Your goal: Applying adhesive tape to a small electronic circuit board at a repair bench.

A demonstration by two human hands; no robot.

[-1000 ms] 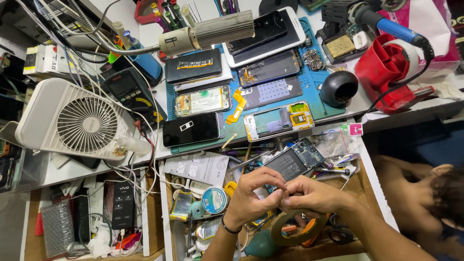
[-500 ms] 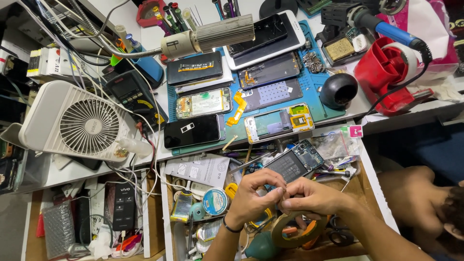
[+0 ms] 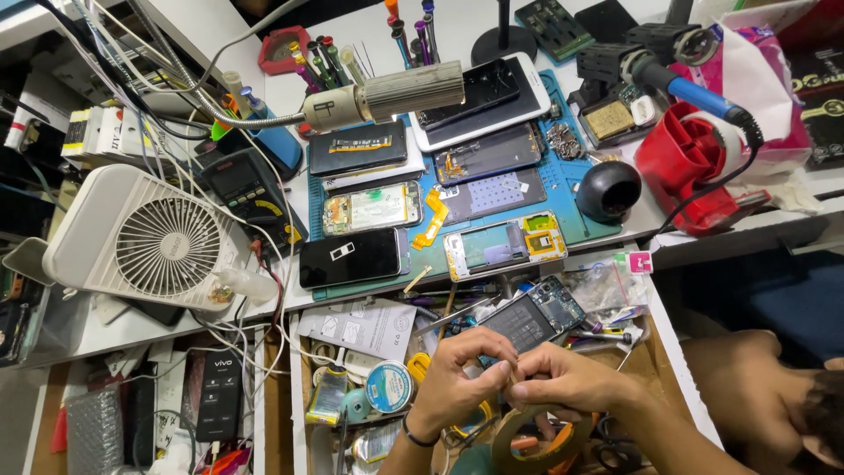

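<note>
Both hands meet over the open drawer at the near edge of the worktop. The left hand (image 3: pixel 457 374) and the right hand (image 3: pixel 563 380) have their fingertips pinched narrowly together on something small and pale between them; it looks like the free end of a strip of tape, though it is too small to be sure. Just below the right hand lies a roll of brown tape (image 3: pixel 532 440), partly hidden by the wrist.

Just beyond the fingertips, tilted in the drawer, lies an opened phone (image 3: pixel 532 318) with its dark battery and circuit board exposed. Its back is off and nothing is stuck onto it yet, so by my judgement the work is in its middle: the phone is open, a piece of tape is being readied, and fitting and closing are left.

Left of the hands in the drawer sit a small round spool (image 3: pixel 389 385) and a printed sheet (image 3: pixel 360 325). Farther off, a blue mat (image 3: pixel 563 101) carries several stripped phones and screens. At far left stands a white fan (image 3: pixel 145 242); at far right, a red holder (image 3: pixel 690 167).
</note>
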